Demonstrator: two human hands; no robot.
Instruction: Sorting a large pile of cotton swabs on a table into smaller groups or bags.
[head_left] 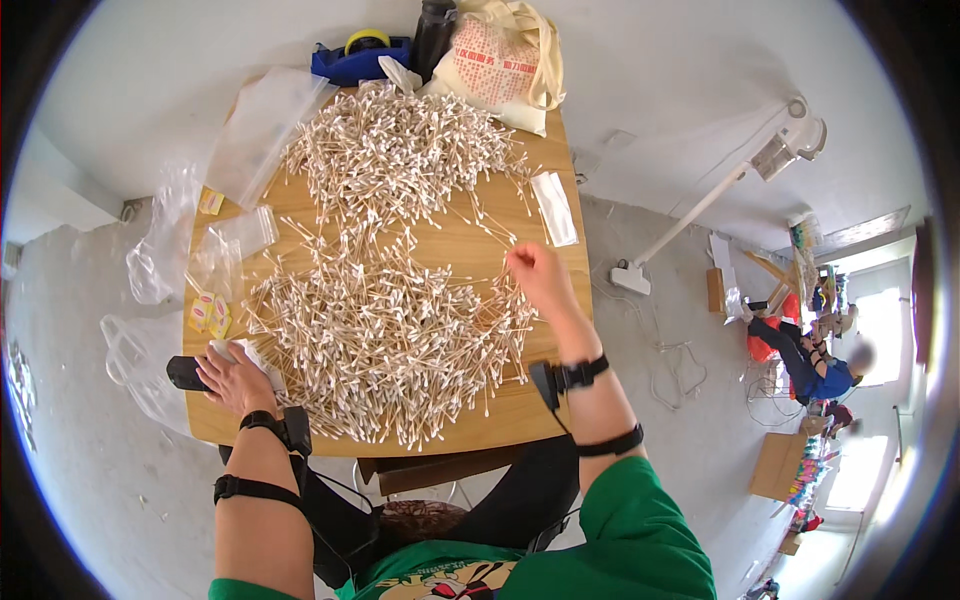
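Note:
Two large heaps of cotton swabs cover much of the wooden table: a near heap (390, 345) in front of me and a far heap (400, 150) behind it. At the near left corner my left hand (238, 380) lies flat, fingers spread, partly over a white packet or sheet (262, 362). Its fingertips are close to a black oblong object (186, 373) at the table edge. Above the right side of the near heap is my right hand (540, 278), its thumb and fingers pinched together. Swab sticks lie near the fingertips; what the pinch holds is too small to tell.
Clear plastic bags (168, 235) and small yellow packets (208, 313) line the left side. At the back stand a blue tape dispenser (360, 62), a black bottle (433, 40) and a cloth bag (500, 65). A white pouch (555, 208) lies right; a white stand (690, 215) is beyond.

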